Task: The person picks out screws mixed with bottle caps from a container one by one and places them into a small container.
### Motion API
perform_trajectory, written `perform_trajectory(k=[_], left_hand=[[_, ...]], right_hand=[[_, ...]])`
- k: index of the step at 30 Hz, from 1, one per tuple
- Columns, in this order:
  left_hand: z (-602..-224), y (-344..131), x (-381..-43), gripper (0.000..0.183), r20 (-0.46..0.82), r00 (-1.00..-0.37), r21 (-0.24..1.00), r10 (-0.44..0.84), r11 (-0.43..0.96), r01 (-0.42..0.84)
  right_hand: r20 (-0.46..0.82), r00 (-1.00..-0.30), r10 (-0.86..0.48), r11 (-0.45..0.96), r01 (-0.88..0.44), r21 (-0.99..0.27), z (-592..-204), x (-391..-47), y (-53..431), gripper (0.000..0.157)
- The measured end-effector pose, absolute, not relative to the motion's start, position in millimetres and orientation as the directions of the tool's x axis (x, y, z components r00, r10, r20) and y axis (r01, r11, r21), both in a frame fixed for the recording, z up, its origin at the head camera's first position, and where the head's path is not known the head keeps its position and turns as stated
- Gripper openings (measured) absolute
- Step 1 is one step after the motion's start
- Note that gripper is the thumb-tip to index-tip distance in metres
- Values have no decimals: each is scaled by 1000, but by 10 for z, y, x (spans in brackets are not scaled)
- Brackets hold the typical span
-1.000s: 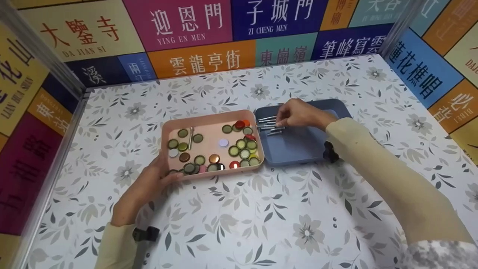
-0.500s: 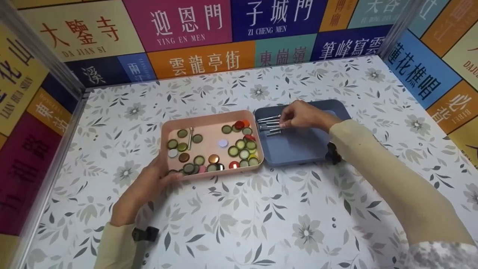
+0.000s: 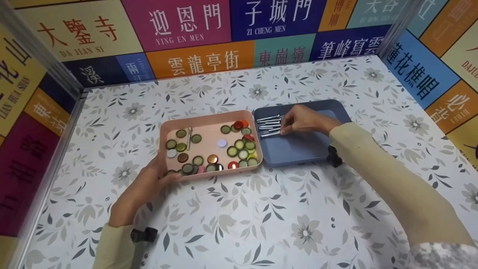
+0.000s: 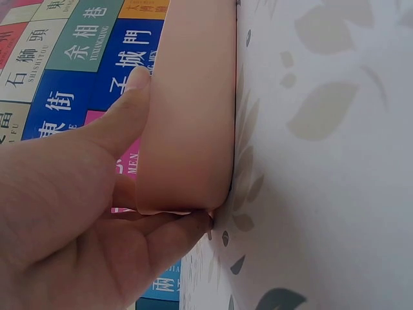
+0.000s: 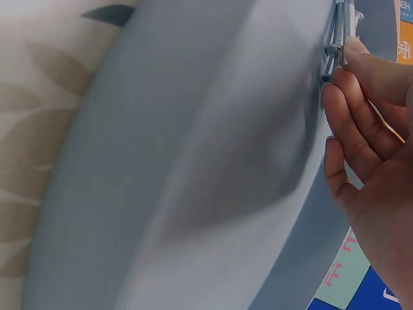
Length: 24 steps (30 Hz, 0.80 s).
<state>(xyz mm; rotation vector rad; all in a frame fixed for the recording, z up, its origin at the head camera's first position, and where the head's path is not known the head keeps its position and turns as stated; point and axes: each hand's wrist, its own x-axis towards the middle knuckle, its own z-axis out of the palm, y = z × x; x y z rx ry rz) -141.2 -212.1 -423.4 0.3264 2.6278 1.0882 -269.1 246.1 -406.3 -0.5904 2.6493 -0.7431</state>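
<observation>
My left hand (image 3: 147,185) grips the near left corner of a pink tray (image 3: 209,120), thumb along the rim and fingers round the end wall, as the left wrist view shows. Many bottle caps (image 3: 239,144) and one bolt (image 3: 189,139) lie inside that tray. To its right stands a blue-grey tray (image 3: 295,151) with several silver bolts (image 3: 267,121) lying roughly parallel at its left end. My right hand (image 3: 300,118) reaches over this tray and pinches the head end of a bolt (image 5: 349,22) between thumb and fingers; its fingertips hide that end in the head view.
The two trays stand side by side, their short ends close together. A floral-patterned table top (image 3: 239,216) spreads around them. Upright panels (image 3: 198,59) with coloured blocks and lettering border the back and both sides. A black camera strap (image 3: 143,234) is on each wrist.
My right hand has shifted slightly towards the near side of the bolts, and the nearest bolt now shows more of its length. The left hand keeps its hold on the pink tray.
</observation>
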Motion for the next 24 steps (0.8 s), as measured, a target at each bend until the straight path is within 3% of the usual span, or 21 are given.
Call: perform_trajectory(k=[12,19,24], left_hand=[[-4223,-2125,-1386,96,-180,-935,728,306,680,82],[-4250,-2143,-1403,87,-130,-937,722,325,679,135],[-4254,-2144,-1407,90,-131,-935,716,330,683,141]], right_hand=[[-161,-864,-478,785,-337,-520,-4124,-2680,2438,9],[-134,-877,-462,796,-344,-498,-4147,-2656,2421,9],[-142,-874,-466,805,-351,-478,-4141,-2646,2405,10]])
